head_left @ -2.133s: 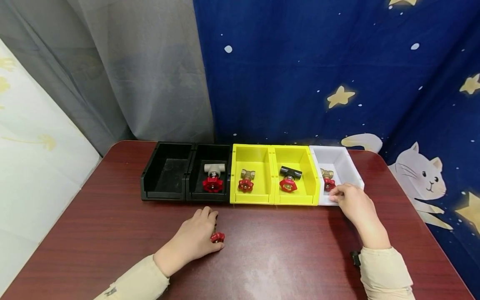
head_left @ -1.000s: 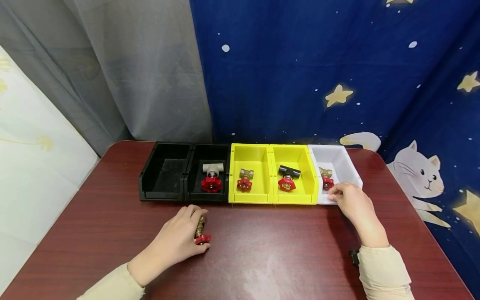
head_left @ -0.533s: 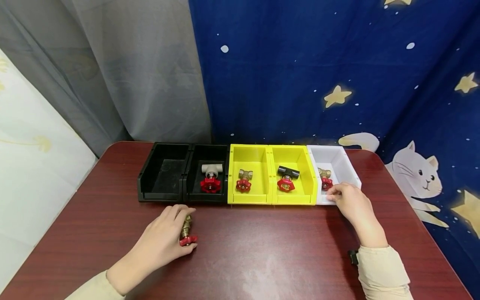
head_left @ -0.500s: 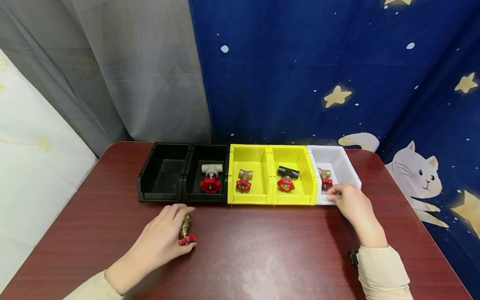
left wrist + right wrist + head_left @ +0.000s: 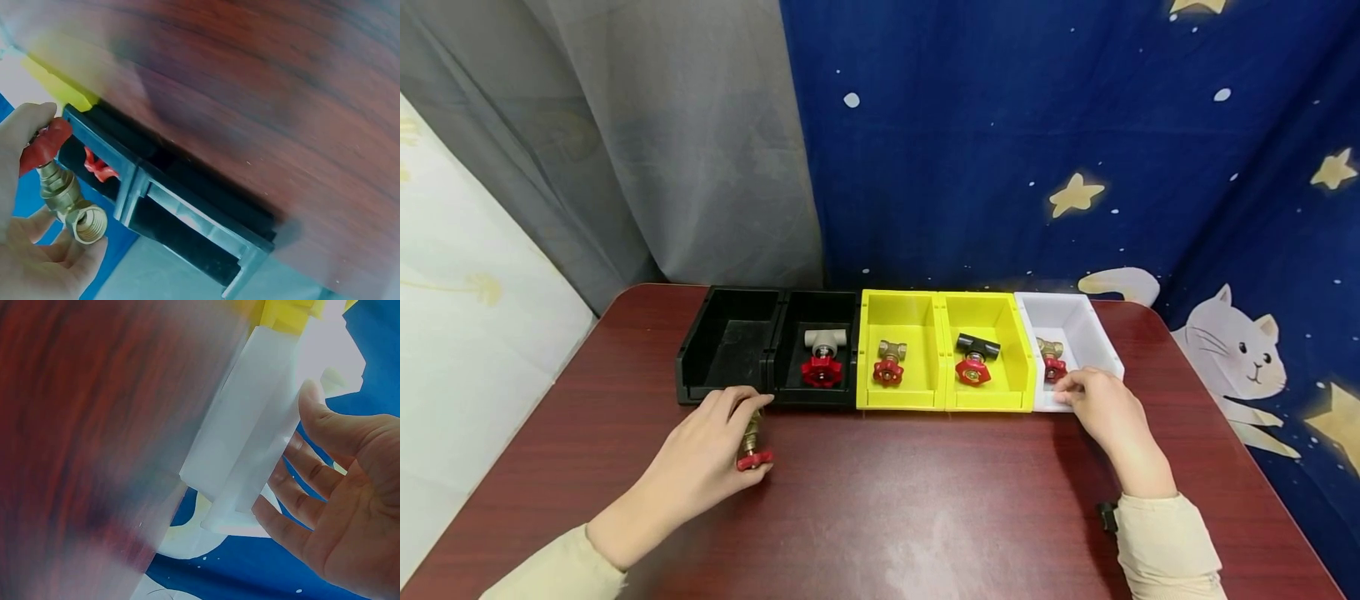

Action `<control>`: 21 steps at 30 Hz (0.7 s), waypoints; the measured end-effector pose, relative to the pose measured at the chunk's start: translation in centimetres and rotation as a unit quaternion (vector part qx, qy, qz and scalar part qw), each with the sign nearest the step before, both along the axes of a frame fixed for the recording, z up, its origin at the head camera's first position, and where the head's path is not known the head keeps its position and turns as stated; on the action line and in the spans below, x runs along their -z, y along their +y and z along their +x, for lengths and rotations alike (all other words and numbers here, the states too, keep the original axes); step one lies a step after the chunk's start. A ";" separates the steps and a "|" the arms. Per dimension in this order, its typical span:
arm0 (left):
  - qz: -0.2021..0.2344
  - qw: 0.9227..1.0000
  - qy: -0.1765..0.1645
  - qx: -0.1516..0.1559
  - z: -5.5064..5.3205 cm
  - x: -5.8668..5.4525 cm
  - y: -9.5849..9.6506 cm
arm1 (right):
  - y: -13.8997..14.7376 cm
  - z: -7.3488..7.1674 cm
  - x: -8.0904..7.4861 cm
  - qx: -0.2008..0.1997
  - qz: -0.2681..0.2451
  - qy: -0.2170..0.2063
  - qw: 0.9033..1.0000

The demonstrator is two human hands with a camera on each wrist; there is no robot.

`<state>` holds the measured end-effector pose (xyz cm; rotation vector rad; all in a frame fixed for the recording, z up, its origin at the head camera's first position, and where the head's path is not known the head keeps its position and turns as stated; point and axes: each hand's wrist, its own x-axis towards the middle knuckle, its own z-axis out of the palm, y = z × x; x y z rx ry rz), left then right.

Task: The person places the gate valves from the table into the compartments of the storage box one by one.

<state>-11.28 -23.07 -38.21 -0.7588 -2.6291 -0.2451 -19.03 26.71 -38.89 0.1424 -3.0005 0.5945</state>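
Observation:
My left hand [image 5: 696, 454] grips a brass valve with a red handwheel [image 5: 751, 446], in front of the leftmost black bin [image 5: 733, 346]. In the left wrist view the thumb lies on the red handwheel [image 5: 45, 147] and the fingers are at the threaded brass end [image 5: 87, 224]. On the right, my right hand [image 5: 1105, 408] rests at the front right of the white bin [image 5: 1086, 333], its fingers relaxed and nothing between them. Inside that bin lies another brass valve with a red handwheel [image 5: 1052, 360], close to the fingertips.
The second black bin [image 5: 820, 304] holds a grey valve [image 5: 823, 358]. One yellow bin [image 5: 904, 308] contains a brass valve [image 5: 890, 362], the other yellow bin [image 5: 988, 308] a black-bodied valve [image 5: 976, 360]. All bins stand side by side along the back of the brown table [image 5: 925, 500], before curtains.
My left hand has carried the brass valve leftward across the table, then slightly forward toward the leftmost black bin. The right hand has stayed at the white bin.

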 end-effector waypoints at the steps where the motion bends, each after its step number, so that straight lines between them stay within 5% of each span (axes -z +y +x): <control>1: 0.000 1.000 0.005 0.001 -0.2 0.0 -0.2 | 0.0 0.0 0.0 0.000 0.000 0.001 1.000; 21: -0.024 0.998 0.044 0.034 -2.7 -1.8 -3.1 | 0.0 0.1 0.0 0.001 -0.001 -0.005 1.000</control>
